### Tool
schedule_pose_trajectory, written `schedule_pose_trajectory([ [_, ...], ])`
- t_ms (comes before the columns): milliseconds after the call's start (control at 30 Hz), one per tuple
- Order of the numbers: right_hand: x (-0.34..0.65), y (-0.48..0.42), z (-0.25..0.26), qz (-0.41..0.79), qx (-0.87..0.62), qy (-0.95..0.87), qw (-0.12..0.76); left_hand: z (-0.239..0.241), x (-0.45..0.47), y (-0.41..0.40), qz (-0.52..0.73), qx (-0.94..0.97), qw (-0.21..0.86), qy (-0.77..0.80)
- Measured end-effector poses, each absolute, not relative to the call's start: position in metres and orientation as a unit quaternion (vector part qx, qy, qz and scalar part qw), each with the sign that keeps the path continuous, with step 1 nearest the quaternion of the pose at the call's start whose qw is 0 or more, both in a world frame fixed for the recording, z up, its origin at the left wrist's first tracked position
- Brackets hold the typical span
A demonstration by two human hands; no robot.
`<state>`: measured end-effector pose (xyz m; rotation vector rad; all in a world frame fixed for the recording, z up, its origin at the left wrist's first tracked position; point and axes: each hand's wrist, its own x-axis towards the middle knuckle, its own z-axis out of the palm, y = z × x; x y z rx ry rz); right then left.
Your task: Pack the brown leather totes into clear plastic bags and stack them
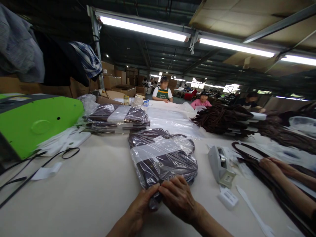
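A dark brown bag sealed in a clear plastic sleeve (pixel 161 158) lies flat on the bench, a pale band across its middle. Its near end sits under both grips, the wrinkled, glossy plastic pinched there. The rest stretches straight away from the grips, its loop handles at the far end.

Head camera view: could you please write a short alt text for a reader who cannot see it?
Two hands, left hand and right hand, press the near end of a clear plastic bag of dark goods on a cream table. Another person's forearms rest at right, beside a small white device; a green machine stands at left.
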<state>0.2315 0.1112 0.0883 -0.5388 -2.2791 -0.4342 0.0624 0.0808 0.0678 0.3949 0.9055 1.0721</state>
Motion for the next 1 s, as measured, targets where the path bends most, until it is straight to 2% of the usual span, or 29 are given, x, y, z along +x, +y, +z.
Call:
schedule_pose_trajectory([
  [100, 0.228, 0.109, 0.085, -0.161, -0.201, -0.876, 0.407, 0.068, 0.062, 0.079, 0.455, 0.165, 0.778, 0.4],
  [233, 0.227, 0.106, 0.08, -0.146, -0.211, -0.876, 0.407, 0.068, 0.065, 0.078, 0.431, 0.106, 0.826, 0.347],
  [800, 0.236, 0.104, 0.064, -0.101, -0.216, -0.907, 0.346, 0.047, 0.072, 0.08, 0.474, 0.022, 0.824, 0.309],
  [1000, 0.235, 0.103, 0.06, -0.133, -0.217, -0.896, 0.364, 0.048, 0.074, 0.079, 0.484, 0.024, 0.822, 0.299],
])
